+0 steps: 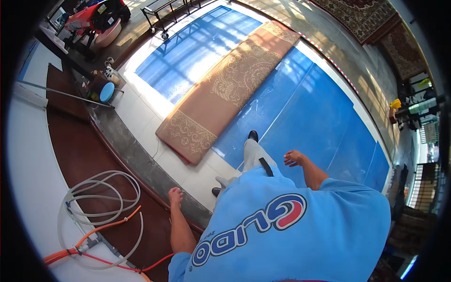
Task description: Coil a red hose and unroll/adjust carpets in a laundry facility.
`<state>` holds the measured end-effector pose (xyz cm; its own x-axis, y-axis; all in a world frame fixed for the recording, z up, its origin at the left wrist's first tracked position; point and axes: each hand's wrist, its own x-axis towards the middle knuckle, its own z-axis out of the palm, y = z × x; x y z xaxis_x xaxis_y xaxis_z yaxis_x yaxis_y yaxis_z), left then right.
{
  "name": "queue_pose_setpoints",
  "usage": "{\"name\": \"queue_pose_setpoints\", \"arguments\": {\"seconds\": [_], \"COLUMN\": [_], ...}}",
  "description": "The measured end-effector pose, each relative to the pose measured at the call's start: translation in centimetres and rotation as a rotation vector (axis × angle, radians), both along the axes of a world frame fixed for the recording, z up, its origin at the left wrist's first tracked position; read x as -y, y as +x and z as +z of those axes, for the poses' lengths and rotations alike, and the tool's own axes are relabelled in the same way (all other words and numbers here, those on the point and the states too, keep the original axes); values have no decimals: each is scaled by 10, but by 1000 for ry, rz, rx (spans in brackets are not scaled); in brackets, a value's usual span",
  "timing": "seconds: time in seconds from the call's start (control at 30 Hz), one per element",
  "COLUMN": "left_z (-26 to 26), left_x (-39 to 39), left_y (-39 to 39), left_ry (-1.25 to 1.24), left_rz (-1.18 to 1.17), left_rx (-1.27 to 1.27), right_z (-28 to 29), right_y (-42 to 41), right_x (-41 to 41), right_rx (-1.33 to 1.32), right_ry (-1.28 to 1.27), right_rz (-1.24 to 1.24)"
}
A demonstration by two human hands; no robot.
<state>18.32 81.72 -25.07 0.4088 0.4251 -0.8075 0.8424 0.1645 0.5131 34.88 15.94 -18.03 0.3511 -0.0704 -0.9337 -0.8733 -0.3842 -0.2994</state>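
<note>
My left hand (175,196) hangs free on the left, its fingers loosely curled and nothing visible in them, above the grey floor edge beside a dark red ledge. My right hand (294,158) is over the blue mat (310,116), fingers loosely bent and apart, with nothing in it. Ahead of me a folded brown carpet (229,84) with a cream floral pattern lies slantwise across the blue mat and white floor tiles. One of my dark shoes (253,135) is on the mat near the carpet's side; the other is lower left, by the tiles.
A coiled clear hose (102,197) and orange hoses (102,227) lie on the left. Further up are a light blue stool (107,92), bottles, a wheeled black metal frame (164,16) and a red machine (82,20). Patterned rugs (363,17) lie at the upper right.
</note>
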Motion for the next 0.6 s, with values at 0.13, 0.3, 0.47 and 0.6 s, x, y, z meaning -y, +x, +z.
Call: {"name": "queue_pose_setpoints", "arguments": {"seconds": [0.13, 0.3, 0.47, 0.6], "left_z": [12, -5, 7, 9], "left_x": [5, 85, 225, 310], "left_y": [82, 151, 211, 272], "left_ry": [-42, -116, -265, -398], "left_rz": [84, 217, 18, -121], "left_rx": [15, -16, -151, -210], "right_z": [-5, -5, 25, 28], "right_y": [77, 223, 424, 572], "right_x": [64, 122, 75, 58], "right_rx": [128, 239, 455, 695], "right_ry": [59, 12, 29, 61], "right_rz": [-124, 69, 707, 1050]}}
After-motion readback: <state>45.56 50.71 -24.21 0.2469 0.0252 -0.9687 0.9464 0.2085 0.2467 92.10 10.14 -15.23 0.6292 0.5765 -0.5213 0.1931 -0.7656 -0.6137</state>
